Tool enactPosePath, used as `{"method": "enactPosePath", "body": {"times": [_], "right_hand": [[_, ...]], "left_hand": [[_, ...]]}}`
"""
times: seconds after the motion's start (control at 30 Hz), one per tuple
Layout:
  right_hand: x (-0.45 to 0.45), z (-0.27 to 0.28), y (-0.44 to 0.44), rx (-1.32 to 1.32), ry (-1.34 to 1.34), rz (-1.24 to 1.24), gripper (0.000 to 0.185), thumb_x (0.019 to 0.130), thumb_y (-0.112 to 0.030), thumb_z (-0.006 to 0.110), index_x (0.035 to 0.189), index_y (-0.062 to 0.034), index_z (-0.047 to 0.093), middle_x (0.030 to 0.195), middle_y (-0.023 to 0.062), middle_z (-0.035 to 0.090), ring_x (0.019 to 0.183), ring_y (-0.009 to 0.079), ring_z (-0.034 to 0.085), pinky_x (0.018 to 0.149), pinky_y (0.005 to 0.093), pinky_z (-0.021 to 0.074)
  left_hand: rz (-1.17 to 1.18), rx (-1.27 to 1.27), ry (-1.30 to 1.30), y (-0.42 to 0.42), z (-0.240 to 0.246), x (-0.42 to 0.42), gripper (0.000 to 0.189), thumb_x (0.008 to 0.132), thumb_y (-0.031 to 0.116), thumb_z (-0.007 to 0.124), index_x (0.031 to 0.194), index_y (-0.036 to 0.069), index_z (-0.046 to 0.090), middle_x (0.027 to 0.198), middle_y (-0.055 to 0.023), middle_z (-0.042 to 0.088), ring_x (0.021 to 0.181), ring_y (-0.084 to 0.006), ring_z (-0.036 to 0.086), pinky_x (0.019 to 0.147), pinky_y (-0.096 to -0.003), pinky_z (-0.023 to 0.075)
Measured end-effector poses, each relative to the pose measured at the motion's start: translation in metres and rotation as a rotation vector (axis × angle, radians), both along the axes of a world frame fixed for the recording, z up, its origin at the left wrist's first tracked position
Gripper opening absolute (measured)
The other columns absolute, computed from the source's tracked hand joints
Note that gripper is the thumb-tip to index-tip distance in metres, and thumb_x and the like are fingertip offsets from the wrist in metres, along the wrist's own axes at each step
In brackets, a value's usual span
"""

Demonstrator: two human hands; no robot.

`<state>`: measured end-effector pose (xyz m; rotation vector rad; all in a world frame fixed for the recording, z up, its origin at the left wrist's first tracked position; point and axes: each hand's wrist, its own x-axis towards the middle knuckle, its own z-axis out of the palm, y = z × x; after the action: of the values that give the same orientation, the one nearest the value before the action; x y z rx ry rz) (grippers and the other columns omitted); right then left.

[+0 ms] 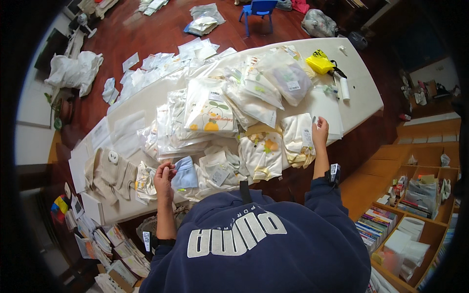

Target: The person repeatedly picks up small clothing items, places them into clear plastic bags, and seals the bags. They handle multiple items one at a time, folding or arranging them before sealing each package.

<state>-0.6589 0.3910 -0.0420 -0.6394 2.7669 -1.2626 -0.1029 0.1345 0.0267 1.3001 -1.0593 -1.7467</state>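
Note:
On the cream-covered table [361,104] lie several folded baby garments and plastic-bagged clothes. My left hand [165,175] hovers with bent fingers beside the folded blue garment [185,173]; whether it pinches something small cannot be told. My right hand [321,128] is at the table's near right, its fingertips at a small dark object [313,119], beside the folded white garment with a printed tag [307,136]. Left of that lies a white garment with a bear print [262,146]. A bagged garment with a duck print [212,106] tops the pile in the middle. A beige ribbed garment [110,174] lies far left.
White sheets [326,106], a white roll [344,88] and a yellow bag [319,62] are at the right. Flat plastic packets [157,64] line the far edge. A blue chair [259,9] stands beyond. Shelves with books [375,225] stand at the lower right.

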Motion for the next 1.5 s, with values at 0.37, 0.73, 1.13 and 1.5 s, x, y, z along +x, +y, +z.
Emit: {"method": "enactPosePath", "body": {"times": [0.37,0.73,1.13,1.5], "right_hand": [[0.016,0.042,-0.157,0.621,0.521,0.215,0.062,0.069,-0.029,0.081,0.121,-0.0118,0.053,0.119,0.0085,0.052,0.115,0.0290,0.050,0.098,0.0438,0.0381],[-0.033,0.059,-0.149,0.412,0.526,0.158,0.018,0.073,-0.020,0.069,0.087,-0.0096,0.063,0.088,0.0098,0.068,0.091,0.0289,0.063,0.084,0.0442,0.0378],[0.106,0.207,-0.023,-0.275,-0.683,0.724,0.036,0.080,-0.011,0.076,0.112,0.0023,0.066,0.099,0.0017,0.068,0.088,0.0085,0.061,0.081,0.0261,0.0501],[0.233,0.197,-0.035,0.020,-0.499,0.993,0.062,0.080,-0.025,0.078,0.130,0.0016,0.053,0.129,0.0140,0.057,0.116,0.0228,0.054,0.101,0.0362,0.0413]], "left_hand": [[0.127,-0.010,-0.081,0.039,0.011,0.027,0.020,0.100,0.012,0.051,0.115,0.001,0.061,0.100,-0.0080,0.066,0.081,-0.0131,0.062,0.079,-0.0275,0.0530],[0.091,-0.057,-0.128,0.060,0.029,0.025,0.020,0.099,0.012,0.052,0.112,-0.001,0.062,0.098,-0.0089,0.066,0.081,-0.0141,0.063,0.081,-0.0281,0.0535],[-0.556,-0.497,0.085,-0.020,0.109,-0.131,0.059,0.093,0.017,0.061,0.145,0.003,0.037,0.137,-0.0116,0.051,0.120,-0.0202,0.050,0.100,-0.0337,0.0422],[-0.350,-0.234,0.767,-0.005,0.155,-0.121,0.008,0.093,0.009,0.065,0.096,0.002,0.066,0.091,-0.0012,0.064,0.082,-0.0073,0.056,0.078,-0.0215,0.0433]]}}
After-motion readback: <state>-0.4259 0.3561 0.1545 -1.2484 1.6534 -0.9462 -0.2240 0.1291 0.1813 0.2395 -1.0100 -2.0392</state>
